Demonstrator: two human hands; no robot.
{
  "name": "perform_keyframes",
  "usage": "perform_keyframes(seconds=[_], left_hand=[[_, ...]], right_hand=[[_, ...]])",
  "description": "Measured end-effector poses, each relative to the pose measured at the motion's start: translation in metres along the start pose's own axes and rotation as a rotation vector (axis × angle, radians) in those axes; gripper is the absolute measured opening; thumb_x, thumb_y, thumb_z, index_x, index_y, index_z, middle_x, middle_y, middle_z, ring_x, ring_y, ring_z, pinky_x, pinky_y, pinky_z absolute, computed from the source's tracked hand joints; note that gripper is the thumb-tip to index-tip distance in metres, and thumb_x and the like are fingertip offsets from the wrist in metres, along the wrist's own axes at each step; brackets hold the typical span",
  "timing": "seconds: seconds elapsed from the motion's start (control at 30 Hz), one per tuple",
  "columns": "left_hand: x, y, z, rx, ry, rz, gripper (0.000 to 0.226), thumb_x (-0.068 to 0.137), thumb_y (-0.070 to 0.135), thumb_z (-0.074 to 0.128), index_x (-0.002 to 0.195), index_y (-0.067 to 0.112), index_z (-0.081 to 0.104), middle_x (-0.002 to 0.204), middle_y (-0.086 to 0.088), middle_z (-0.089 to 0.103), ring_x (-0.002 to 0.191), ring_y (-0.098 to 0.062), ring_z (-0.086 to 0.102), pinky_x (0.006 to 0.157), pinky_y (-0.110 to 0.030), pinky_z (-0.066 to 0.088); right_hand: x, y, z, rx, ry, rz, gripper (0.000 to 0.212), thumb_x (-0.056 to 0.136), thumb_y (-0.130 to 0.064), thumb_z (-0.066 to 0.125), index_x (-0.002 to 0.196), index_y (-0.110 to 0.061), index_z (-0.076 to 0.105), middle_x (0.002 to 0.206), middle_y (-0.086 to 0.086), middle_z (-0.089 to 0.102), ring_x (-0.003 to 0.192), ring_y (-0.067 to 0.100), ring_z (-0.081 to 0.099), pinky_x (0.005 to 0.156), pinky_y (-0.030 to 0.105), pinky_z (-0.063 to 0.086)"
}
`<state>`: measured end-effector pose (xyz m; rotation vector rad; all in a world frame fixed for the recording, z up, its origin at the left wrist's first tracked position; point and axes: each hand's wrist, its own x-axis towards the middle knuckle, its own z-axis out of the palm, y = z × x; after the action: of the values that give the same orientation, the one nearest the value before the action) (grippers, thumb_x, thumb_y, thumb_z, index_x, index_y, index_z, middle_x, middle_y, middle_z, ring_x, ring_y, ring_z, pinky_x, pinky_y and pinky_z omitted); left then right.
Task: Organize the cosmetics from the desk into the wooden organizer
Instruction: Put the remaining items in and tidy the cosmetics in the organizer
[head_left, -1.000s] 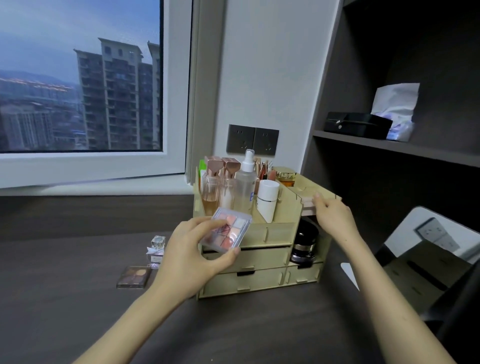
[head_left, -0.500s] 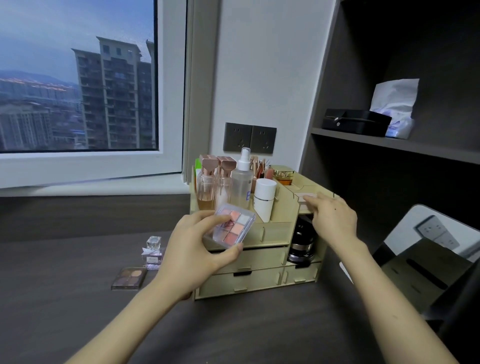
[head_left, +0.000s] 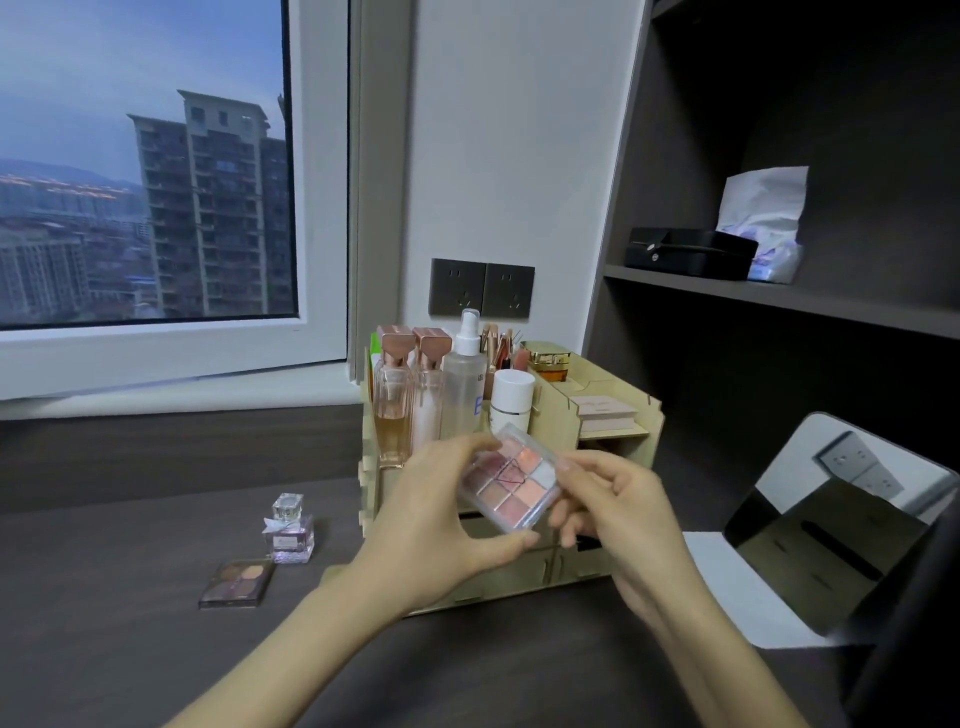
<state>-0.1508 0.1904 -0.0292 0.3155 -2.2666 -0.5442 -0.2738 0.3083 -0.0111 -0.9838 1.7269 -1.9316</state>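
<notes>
My left hand (head_left: 431, 525) grips the eyeshadow palette (head_left: 506, 475) in front of the wooden organizer (head_left: 556, 415). My right hand (head_left: 618, 514) seemingly pinches its edge, fingers curled.

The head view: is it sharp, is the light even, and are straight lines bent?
Head view: dim indoor light against dusk in the white-framed window; the dark wooden shelf unit leans from wide-angle distortion; the left hand, right hand and clear nine-pan eyeshadow palette they hold look slightly soft; no strong glare.
</notes>
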Motion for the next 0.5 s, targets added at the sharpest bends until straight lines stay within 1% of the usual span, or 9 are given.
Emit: perform_keyframes(seconds=[0.07,0.1,0.13,0.17,0.23,0.3,0.4,0.47,0.5], left_hand=[[0.003,0.005,0.000,-0.010,0.000,0.041,0.081,0.060,0.064,0.064,0.131,0.033,0.041,0.125,0.026,0.040,0.118,0.009,0.033,0.096,0.003,0.021],[0.006,0.007,-0.001,-0.018,0.012,0.052,0.080,0.061,0.067,0.059,0.132,0.033,0.041,0.127,0.027,0.038,0.121,0.010,0.031,0.099,0.002,0.019],[0.008,0.008,-0.002,-0.024,0.035,0.053,0.076,0.064,0.067,0.055,0.131,0.032,0.042,0.129,0.025,0.039,0.123,0.009,0.031,0.103,-0.003,0.021],[0.010,0.007,-0.002,-0.023,0.066,0.050,0.070,0.068,0.065,0.052,0.129,0.032,0.045,0.129,0.023,0.043,0.123,0.007,0.034,0.104,-0.010,0.027],[0.014,0.003,-0.002,-0.010,0.127,0.027,0.055,0.074,0.059,0.048,0.121,0.030,0.053,0.123,0.018,0.052,0.117,0.002,0.042,0.100,-0.023,0.039],[0.015,-0.003,-0.001,-0.008,0.167,-0.001,0.047,0.076,0.053,0.047,0.113,0.028,0.059,0.116,0.015,0.057,0.111,-0.001,0.047,0.095,-0.029,0.045],[0.015,-0.010,0.000,-0.006,0.197,-0.014,0.041,0.076,0.047,0.046,0.109,0.027,0.061,0.109,0.014,0.059,0.103,-0.001,0.048,0.089,-0.026,0.045],[0.013,-0.015,-0.001,0.003,0.203,-0.019,0.039,0.076,0.047,0.046,0.107,0.027,0.061,0.106,0.015,0.059,0.099,-0.001,0.048,0.087,-0.024,0.043],[0.012,-0.017,-0.002,0.009,0.208,-0.022,0.038,0.076,0.046,0.046,0.106,0.028,0.061,0.104,0.016,0.058,0.098,-0.002,0.048,0.086,-0.024,0.043]], right_hand=[[0.011,-0.004,-0.012,0.127,0.137,0.022,0.014,0.091,0.001,0.052,0.098,0.005,0.063,0.059,0.014,0.059,0.039,0.007,0.051,0.035,0.016,0.042],[0.019,-0.006,-0.020,0.170,0.232,0.009,0.013,0.091,0.003,0.051,0.096,0.005,0.062,0.059,0.012,0.058,0.038,0.007,0.052,0.035,0.015,0.042],[0.028,-0.009,-0.029,0.197,0.326,-0.021,0.011,0.091,0.002,0.050,0.095,0.004,0.061,0.062,0.012,0.058,0.039,0.006,0.054,0.037,0.015,0.044],[0.038,-0.011,-0.037,0.213,0.409,-0.061,0.010,0.092,0.001,0.050,0.096,0.002,0.059,0.067,0.013,0.060,0.041,0.006,0.057,0.040,0.014,0.047],[0.060,-0.010,-0.050,0.196,0.511,-0.114,0.010,0.093,-0.002,0.050,0.099,0.001,0.058,0.075,0.014,0.064,0.045,0.007,0.063,0.046,0.014,0.051],[0.083,-0.003,-0.054,0.144,0.539,-0.101,0.012,0.093,-0.004,0.050,0.101,0.001,0.058,0.076,0.013,0.065,0.046,0.008,0.065,0.047,0.015,0.053],[0.111,0.010,-0.051,0.055,0.551,-0.032,0.016,0.093,-0.004,0.050,0.102,0.005,0.059,0.074,0.014,0.067,0.044,0.012,0.066,0.045,0.017,0.053],[0.121,0.015,-0.047,-0.002,0.544,0.004,0.014,0.092,-0.002,0.047,0.096,0.004,0.059,0.065,0.016,0.066,0.041,0.014,0.065,0.044,0.020,0.055],[0.124,0.017,-0.045,-0.036,0.538,0.015,0.015,0.092,-0.002,0.046,0.090,0.003,0.060,0.060,0.016,0.065,0.039,0.015,0.063,0.044,0.021,0.055]])
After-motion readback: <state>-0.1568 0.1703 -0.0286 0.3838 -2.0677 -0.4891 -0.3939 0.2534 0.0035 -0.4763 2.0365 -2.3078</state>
